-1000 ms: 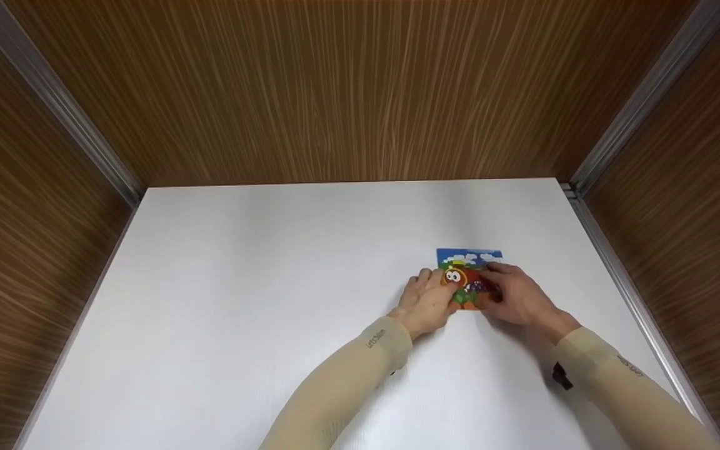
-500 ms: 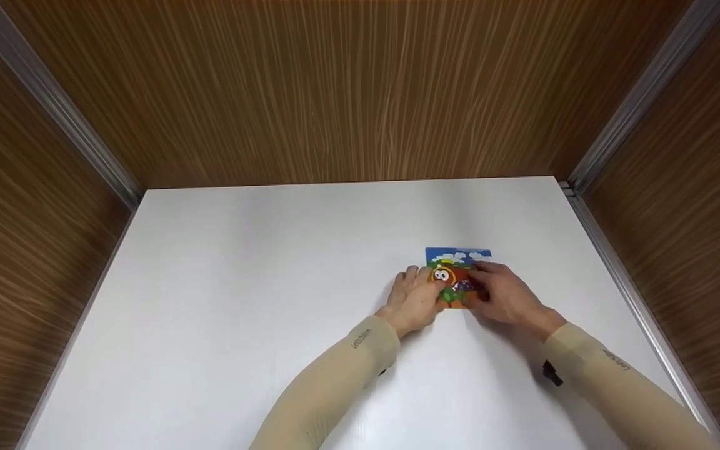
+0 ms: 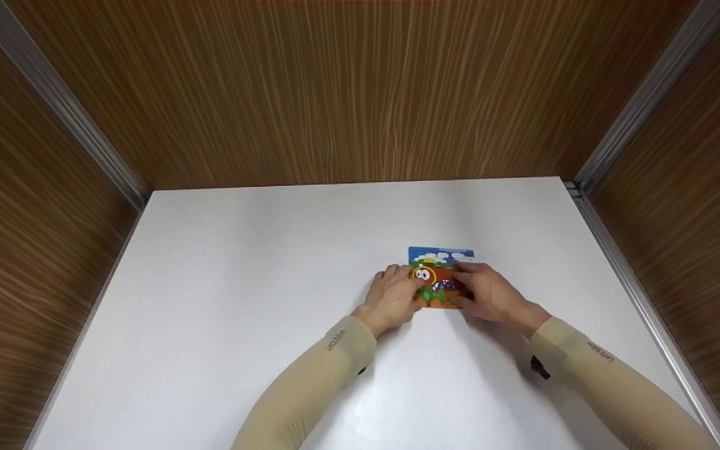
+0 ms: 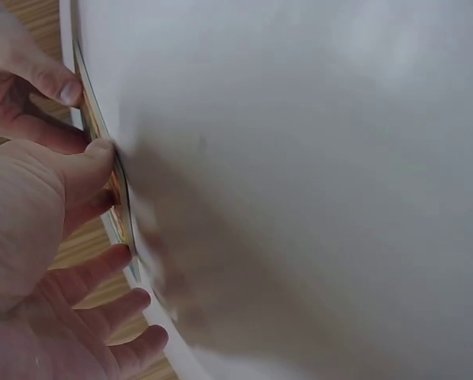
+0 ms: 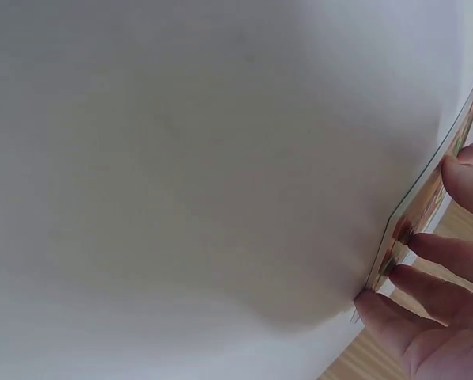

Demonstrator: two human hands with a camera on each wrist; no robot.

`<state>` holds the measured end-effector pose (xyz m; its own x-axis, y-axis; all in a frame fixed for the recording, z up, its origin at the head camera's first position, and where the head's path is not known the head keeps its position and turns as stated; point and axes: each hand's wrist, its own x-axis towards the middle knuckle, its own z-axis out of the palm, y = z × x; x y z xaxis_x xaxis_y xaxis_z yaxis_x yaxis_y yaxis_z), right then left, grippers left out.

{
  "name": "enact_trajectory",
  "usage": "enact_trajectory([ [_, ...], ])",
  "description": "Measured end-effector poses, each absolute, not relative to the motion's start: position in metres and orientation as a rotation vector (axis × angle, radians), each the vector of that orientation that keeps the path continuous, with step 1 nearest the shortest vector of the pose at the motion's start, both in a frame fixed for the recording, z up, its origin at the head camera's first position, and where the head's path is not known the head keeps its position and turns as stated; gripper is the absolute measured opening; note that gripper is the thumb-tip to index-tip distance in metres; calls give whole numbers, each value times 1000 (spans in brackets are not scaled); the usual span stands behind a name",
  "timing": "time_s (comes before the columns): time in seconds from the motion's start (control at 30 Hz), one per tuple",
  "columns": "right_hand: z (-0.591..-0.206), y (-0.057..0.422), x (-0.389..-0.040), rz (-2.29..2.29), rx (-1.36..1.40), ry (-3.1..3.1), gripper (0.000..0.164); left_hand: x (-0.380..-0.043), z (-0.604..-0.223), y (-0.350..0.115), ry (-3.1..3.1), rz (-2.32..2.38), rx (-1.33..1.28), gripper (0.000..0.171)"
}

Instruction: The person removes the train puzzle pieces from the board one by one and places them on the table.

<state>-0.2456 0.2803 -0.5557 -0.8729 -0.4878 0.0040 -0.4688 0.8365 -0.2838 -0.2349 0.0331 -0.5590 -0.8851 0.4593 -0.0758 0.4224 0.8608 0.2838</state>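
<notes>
A small square picture board [image 3: 440, 257] lies flat on the white table, right of the middle in the head view. It shows a cartoon creature with big round eyes, a blue sky and white clouds. My left hand [image 3: 391, 299] touches its left side, the thumb on the picture and the fingers spread at the edge. From the right, my right hand [image 3: 491, 292] rests fingertips on the board and covers part of the picture. Both wrist views show the board [image 4: 119, 194] edge-on, with the fingers [image 5: 442, 253] of my right hand loosely bent against it.
The white table [image 3: 241, 300] is bounded by a wood-grain panel [image 3: 347, 94] at the back and similar panels at both sides. Metal rails [image 3: 638, 306] run along the side edges. Beige sleeves cover both forearms.
The board has slid left across the table, with both hands moving along with it. Their contact with it looks much the same.
</notes>
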Motion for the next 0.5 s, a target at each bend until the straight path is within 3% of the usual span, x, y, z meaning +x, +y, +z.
enact_trajectory([
  [0.5, -559, 244, -253, -383, -927, 2905, 54, -232, -560, -9, 2934, 302, 724, 42],
])
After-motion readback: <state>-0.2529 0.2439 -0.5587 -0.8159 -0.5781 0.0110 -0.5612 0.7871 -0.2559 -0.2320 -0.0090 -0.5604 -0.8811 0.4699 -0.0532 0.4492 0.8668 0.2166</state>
